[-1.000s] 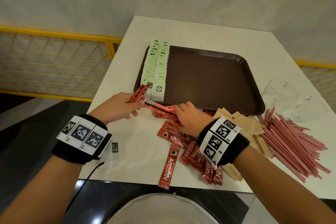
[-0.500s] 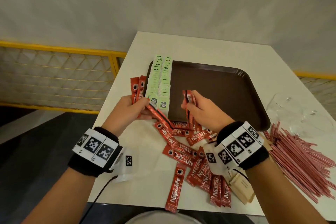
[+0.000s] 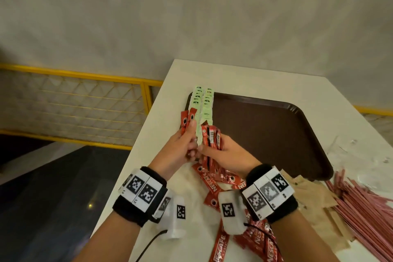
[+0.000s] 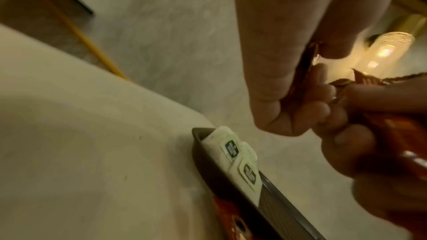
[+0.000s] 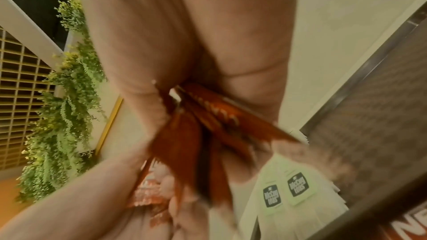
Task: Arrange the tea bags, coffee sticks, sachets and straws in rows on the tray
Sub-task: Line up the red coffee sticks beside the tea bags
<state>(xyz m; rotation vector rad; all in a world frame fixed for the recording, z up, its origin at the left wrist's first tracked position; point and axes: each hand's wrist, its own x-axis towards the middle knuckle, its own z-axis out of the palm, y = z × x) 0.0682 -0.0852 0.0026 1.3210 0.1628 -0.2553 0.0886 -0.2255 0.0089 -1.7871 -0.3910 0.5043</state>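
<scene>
Both hands are raised over the near left corner of the brown tray (image 3: 276, 134), each with red coffee sticks. My left hand (image 3: 182, 147) grips a couple of upright coffee sticks (image 3: 188, 119). My right hand (image 3: 223, 152) grips a small bunch of coffee sticks (image 3: 210, 138), blurred in the right wrist view (image 5: 208, 125). The two hands touch at the fingertips. Two rows of green tea bags (image 3: 203, 104) lie along the tray's left edge, also seen as tea bags (image 4: 238, 154) from the left wrist. Loose coffee sticks (image 3: 214, 185) lie on the white table (image 3: 255, 74) below my hands.
Brown paper sachets (image 3: 314, 198) and a pile of pink straws (image 3: 365, 208) lie at the right near the table's front edge. A crumpled clear plastic bag (image 3: 361, 155) sits right of the tray. A yellow railing (image 3: 85, 74) runs beyond the table's left edge.
Both hands have lifted sticks off the table and come together over the tray's near left corner. The right hand now holds more sticks. The head view has tilted upward.
</scene>
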